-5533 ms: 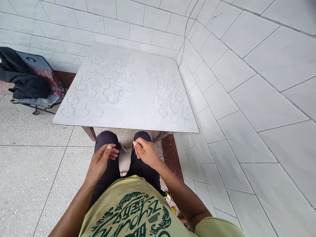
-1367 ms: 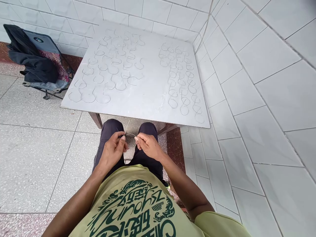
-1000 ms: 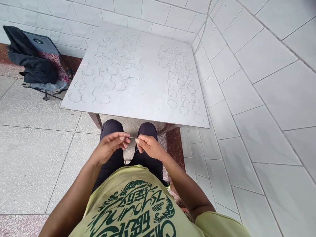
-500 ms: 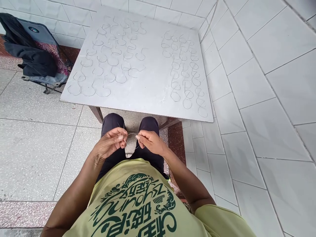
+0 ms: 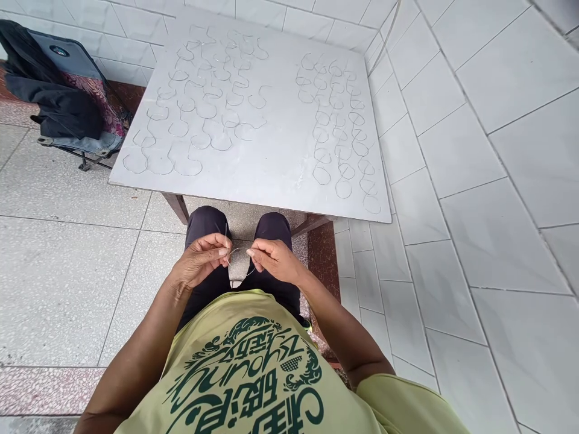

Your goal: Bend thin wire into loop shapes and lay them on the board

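A thin, bent metal wire [image 5: 239, 248] forms a small loop between my hands, with one straight end rising past my left fingers. My left hand [image 5: 199, 259] pinches the wire between thumb and fingertips. My right hand [image 5: 274, 260] grips the wire's other side at the fingertips. Both hands are above my knees in dark trousers [image 5: 205, 223]. Ahead lies a white board [image 5: 280, 163] on a low table, bearing many curled wire shapes in a left group [image 5: 203, 90] and a right group [image 5: 335, 126].
A folding chair [image 5: 67, 78] with a dark jacket [image 5: 49, 102] draped over it stands left of the board. White tiled walls [image 5: 474, 181] rise at the right and back, with a pale cable [image 5: 384, 42] at the far corner. Speckled floor tiles [image 5: 58, 289] lie to my left.
The wire between my fingers now bends into a rounder loop. My hands stay close together, and the board sits slightly higher in view than a second ago.
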### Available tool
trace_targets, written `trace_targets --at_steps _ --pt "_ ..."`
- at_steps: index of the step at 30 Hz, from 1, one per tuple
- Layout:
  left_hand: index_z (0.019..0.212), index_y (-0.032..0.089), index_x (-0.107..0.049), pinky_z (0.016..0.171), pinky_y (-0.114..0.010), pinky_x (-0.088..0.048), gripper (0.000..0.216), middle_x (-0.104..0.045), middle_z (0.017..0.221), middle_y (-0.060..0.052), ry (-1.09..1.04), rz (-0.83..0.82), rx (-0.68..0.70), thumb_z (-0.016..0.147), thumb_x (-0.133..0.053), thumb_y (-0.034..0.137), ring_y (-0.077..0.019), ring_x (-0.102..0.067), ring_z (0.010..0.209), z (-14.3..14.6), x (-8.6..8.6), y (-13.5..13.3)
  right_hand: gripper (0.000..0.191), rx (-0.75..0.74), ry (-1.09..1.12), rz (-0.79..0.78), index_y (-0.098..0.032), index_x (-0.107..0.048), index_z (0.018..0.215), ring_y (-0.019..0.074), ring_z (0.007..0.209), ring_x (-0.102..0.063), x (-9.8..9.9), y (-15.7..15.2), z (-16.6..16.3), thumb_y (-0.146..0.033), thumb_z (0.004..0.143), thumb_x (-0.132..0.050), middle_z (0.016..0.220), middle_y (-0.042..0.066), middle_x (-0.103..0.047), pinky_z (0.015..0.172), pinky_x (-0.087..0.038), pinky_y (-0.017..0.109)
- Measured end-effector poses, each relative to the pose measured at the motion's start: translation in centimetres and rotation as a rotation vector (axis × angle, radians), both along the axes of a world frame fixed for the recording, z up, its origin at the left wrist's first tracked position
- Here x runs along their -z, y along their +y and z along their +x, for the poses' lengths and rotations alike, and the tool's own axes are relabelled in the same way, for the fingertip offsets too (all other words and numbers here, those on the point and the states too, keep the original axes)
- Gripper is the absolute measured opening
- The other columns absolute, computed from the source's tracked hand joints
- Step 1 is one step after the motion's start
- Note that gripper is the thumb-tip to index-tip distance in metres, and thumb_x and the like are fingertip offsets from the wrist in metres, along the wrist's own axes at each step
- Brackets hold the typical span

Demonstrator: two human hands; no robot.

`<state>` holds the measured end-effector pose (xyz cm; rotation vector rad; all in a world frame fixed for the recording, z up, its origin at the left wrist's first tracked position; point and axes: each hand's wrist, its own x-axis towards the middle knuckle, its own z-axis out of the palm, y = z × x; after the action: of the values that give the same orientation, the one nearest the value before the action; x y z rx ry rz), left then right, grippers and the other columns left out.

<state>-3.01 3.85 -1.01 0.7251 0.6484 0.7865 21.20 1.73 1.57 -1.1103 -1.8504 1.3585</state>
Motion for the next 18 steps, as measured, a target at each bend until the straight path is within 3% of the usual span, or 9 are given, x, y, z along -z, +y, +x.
trace_targets --at_steps 10,18 --pt "0.091 0.016 -0.074 0.063 -0.023 -0.049 0.014 -0.063 0.086 -0.002 -0.075 0.073 0.036 0.08 -0.083 0.018 -0.0115 -0.061 0.07 -0.56 0.32 -0.27 0.043 -0.004 0.003 -0.017 -0.02 -0.055 0.074 0.011 0.057 -0.053 0.38 -0.05 -0.53 -0.047 0.107 -0.048 0.063 -0.003 -0.06 0.062 -0.041 0.024" --pt "0.089 0.014 -0.075 0.063 -0.022 -0.046 0.015 -0.062 0.084 -0.002 0.0 0.123 0.003 0.079 -0.085 0.017 -0.0101 -0.057 0.069 -0.65 0.82 -0.3 0.042 -0.018 0.027 -0.014 -0.02 -0.054 0.073 0.0109 0.057 -0.054 0.62 0.04 -0.61 -0.043 0.107 -0.048 0.062 -0.003 -0.059 0.063 -0.042 0.024"
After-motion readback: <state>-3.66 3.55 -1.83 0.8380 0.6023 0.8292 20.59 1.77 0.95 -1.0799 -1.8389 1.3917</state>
